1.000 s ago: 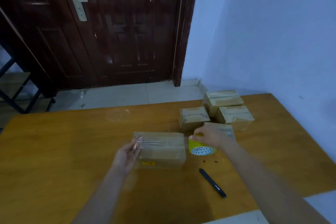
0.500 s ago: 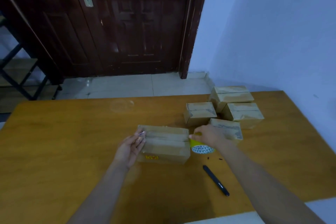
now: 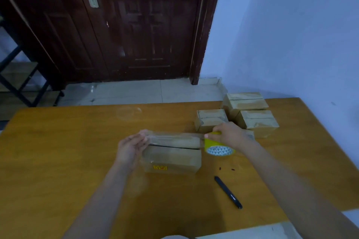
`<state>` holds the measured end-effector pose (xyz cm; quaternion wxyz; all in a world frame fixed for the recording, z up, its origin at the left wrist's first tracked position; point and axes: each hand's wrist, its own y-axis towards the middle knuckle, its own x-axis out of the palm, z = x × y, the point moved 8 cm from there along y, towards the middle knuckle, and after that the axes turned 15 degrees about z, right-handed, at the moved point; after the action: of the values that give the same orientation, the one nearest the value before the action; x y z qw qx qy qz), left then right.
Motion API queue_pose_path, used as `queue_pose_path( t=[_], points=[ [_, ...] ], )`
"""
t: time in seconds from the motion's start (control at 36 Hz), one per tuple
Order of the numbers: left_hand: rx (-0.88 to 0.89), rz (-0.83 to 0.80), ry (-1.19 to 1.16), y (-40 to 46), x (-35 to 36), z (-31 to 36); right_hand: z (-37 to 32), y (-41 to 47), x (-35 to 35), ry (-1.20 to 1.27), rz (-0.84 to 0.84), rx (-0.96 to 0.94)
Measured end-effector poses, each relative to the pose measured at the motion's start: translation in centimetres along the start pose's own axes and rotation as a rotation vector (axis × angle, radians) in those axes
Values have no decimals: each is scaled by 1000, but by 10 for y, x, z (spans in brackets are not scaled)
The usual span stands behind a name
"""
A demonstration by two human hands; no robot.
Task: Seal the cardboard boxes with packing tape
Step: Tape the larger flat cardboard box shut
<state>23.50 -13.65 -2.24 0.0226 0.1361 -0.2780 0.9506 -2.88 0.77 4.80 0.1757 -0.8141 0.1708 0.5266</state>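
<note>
A brown cardboard box (image 3: 172, 158) with a yellow sticker on its front lies in the middle of the wooden table (image 3: 68, 151). A strip of clear tape (image 3: 174, 137) stretches over its top. My left hand (image 3: 130, 146) pinches the tape's free end at the box's left edge. At the box's right end, my right hand (image 3: 229, 135) grips the yellow tape roll (image 3: 217, 146). The top seam of the box shows as a dark gap below the tape.
Three cardboard boxes (image 3: 210, 120) (image 3: 243, 103) (image 3: 257, 122) cluster at the table's far right, and a further one is partly hidden behind my right hand. A black pen (image 3: 228, 192) lies near the front right. Beyond the table are a dark door (image 3: 136, 25) and a blue wall.
The tape has been drawn out longer across the box top, and the roll has moved slightly right. The camera has tilted and come closer to the box.
</note>
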Motion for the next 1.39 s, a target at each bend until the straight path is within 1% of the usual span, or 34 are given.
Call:
queue_pose_path(
  t=[0.06,0.11,0.22,0.31,0.36,0.39,0.47,0.53,0.58,0.64,0.69,0.72,0.78,0.83,1.0,1.17,1.28,1.39],
  points=[
    [44,3,-3,-1,-2,22,-9,-3,-11,206,5,2],
    [65,4,-22,0,-6,42,-17,-8,-18,453,-33,-7],
    [39,38,-77,8,-13,58,-16,-11,-16,843,-92,40],
    [9,29,-66,11,-15,55,-15,-12,-12,1043,-126,77],
    [19,29,-29,10,-16,54,-16,-15,-12,1107,-144,100],
    [29,35,-14,10,-15,54,-15,-17,-12,1086,-144,106],
    [58,64,46,8,-12,53,-15,-21,-13,853,-121,68],
    [64,69,92,5,-8,48,-11,-20,-10,743,-105,69],
    [68,77,107,2,-9,44,-2,-18,-6,615,-95,60],
    [65,103,90,2,-15,40,9,-18,-1,436,-99,38],
    [64,91,114,4,-21,38,18,-19,3,301,-105,30],
    [64,70,124,6,-22,36,19,-19,4,272,-113,27],
    [43,34,102,8,-22,29,20,-19,8,231,-123,28],
    [-4,-16,32,9,-21,19,23,-17,15,205,-141,47],
    [-217,-191,-194,14,-15,-17,32,-15,29,187,-177,95],
    [-260,-209,-184,19,-17,-25,30,-8,40,186,-202,112],
    [-267,-143,-160,20,-20,-24,33,-6,44,158,-212,122],
    [-260,-167,-167,20,-17,-26,36,-4,48,156,-208,134]
  ],
)
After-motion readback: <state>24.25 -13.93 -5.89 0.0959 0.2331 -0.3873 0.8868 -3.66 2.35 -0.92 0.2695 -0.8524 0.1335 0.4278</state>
